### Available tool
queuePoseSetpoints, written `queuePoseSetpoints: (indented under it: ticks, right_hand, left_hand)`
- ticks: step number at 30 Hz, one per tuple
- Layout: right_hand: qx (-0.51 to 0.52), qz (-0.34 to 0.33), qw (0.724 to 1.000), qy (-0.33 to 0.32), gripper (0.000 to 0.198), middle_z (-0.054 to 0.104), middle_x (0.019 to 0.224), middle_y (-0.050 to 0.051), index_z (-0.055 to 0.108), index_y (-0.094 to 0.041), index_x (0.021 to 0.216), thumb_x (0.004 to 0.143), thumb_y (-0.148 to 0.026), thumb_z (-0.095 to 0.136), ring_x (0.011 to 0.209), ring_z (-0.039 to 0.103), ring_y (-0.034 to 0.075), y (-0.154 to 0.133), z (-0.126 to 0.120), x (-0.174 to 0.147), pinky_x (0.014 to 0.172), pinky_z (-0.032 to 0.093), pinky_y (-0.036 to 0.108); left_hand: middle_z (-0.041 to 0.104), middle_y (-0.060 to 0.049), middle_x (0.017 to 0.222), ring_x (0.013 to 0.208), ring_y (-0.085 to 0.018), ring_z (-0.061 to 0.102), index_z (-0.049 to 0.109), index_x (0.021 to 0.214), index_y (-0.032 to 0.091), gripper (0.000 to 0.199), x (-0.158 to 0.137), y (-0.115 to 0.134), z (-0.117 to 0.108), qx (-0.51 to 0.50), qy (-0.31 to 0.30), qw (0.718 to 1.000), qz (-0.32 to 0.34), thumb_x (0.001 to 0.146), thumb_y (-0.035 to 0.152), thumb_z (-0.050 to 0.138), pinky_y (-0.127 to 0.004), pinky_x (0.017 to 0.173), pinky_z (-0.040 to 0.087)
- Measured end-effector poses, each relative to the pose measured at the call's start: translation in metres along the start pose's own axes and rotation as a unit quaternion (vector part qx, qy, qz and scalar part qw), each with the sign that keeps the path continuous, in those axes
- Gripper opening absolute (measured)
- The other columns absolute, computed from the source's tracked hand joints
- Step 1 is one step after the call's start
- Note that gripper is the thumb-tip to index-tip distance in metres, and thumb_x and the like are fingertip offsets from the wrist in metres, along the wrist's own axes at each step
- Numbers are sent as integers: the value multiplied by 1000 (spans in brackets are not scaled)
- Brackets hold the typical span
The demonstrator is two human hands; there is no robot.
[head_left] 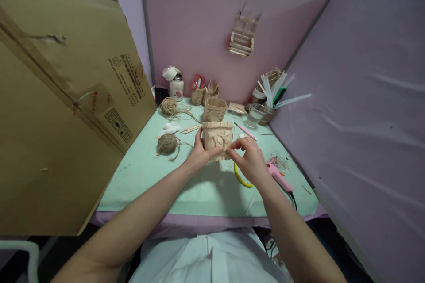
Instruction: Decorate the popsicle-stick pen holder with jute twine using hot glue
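Note:
A small wooden pot [217,135] built of pale sticks, with petal-like pieces stuck on its side, is held up over the table. My left hand [200,152] grips it from the left, thumb across its front. At its lower right side, my right hand [246,154] pinches thumb and forefinger together; whatever lies between the fingertips is too small to make out. Just behind stands a second wooden pot [214,110]. Below my right hand lies a yellow ring-shaped handle [242,176], partly hidden, and to its right a pink glue gun [280,177].
Twine balls [167,143] and white fluff [170,128] lie left. A pink pen-like tool [245,131], a clear cup [255,115] and glue sticks [270,90] are at the right. A large cardboard sheet [66,110] walls the left side; a small wooden swing [243,40] hangs behind.

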State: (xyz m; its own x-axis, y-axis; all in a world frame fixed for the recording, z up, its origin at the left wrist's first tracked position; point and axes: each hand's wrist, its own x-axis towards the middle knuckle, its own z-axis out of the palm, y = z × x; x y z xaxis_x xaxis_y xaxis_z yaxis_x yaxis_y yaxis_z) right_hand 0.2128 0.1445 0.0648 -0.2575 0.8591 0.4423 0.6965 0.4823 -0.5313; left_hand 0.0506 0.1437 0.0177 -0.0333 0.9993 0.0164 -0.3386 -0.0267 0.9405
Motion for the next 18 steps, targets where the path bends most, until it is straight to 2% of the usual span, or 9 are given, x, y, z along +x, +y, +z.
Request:
queuePoseSetpoints:
  ticks: [3, 6, 9, 10, 12, 14, 16, 18]
  right_hand:
    - [59, -42, 997, -6, 5, 60, 80, 2, 57, -22, 76, 80, -22, 59, 80, 52, 20, 1, -4, 3, 74, 39, 33]
    - [75, -80, 994, -17, 5, 61, 81, 2, 60, -23, 79, 83, -20, 58, 82, 54, 20, 1, -6, 2, 76, 40, 34]
    - [83, -72, 994, -12, 4, 61, 86, 3, 61, -23, 81, 84, -23, 58, 86, 54, 20, 3, -4, 0, 80, 42, 35]
    - [91, -47, 995, 2, 3, 61, 90, 4, 60, -23, 85, 82, -25, 60, 89, 54, 21, 5, -1, -1, 81, 43, 36]
    - [128, 34, 991, 30, 24, 60, 106, 6, 57, -23, 98, 77, -30, 66, 98, 55, 22, 9, 6, -3, 85, 45, 38]
    - [206, 135, 969, 31, 47, 54, 125, 8, 51, -25, 113, 72, -35, 71, 111, 53, 24, 13, 14, -4, 89, 47, 40]
    - [310, 228, 923, -8, 60, 47, 139, 10, 45, -27, 122, 69, -37, 72, 121, 51, 24, 16, 20, -4, 92, 48, 39]
    - [405, 288, 865, -68, 64, 46, 142, 10, 43, -27, 127, 70, -35, 71, 122, 54, 24, 17, 22, -5, 92, 49, 37]
  left_hand:
    - [47, -16, 145, 126, -29, 54, 12, 150, 26, 110, 2, -1, 0, -43, -13, 998, -41, 66, 30, 83, -45, 105, 44]
    - [53, -16, 139, 123, -29, 57, 20, 147, 23, 102, 2, 1, 0, -80, -31, 993, -82, 66, 28, 82, -46, 105, 44]
    - [55, -16, 137, 122, -28, 58, 24, 145, 22, 97, 1, 5, -1, -83, -40, 990, -106, 66, 27, 81, -46, 106, 43]
    - [55, -16, 137, 122, -28, 58, 25, 145, 22, 97, 1, 5, -2, -79, -40, 990, -109, 67, 27, 81, -46, 106, 43]
    - [55, -15, 137, 122, -28, 58, 25, 145, 22, 96, 0, 7, -3, -66, -41, 991, -113, 67, 28, 81, -45, 106, 44]
    - [57, -15, 136, 120, -27, 60, 25, 145, 22, 96, 0, 10, -3, -48, -39, 990, -125, 68, 28, 80, -45, 104, 46]
    - [59, -15, 134, 117, -28, 62, 26, 145, 22, 93, -2, 13, -3, -28, -38, 988, -144, 69, 28, 79, -44, 101, 48]
    - [60, -15, 132, 115, -28, 63, 28, 144, 22, 91, -3, 16, -3, -11, -43, 987, -157, 69, 30, 79, -43, 97, 51]
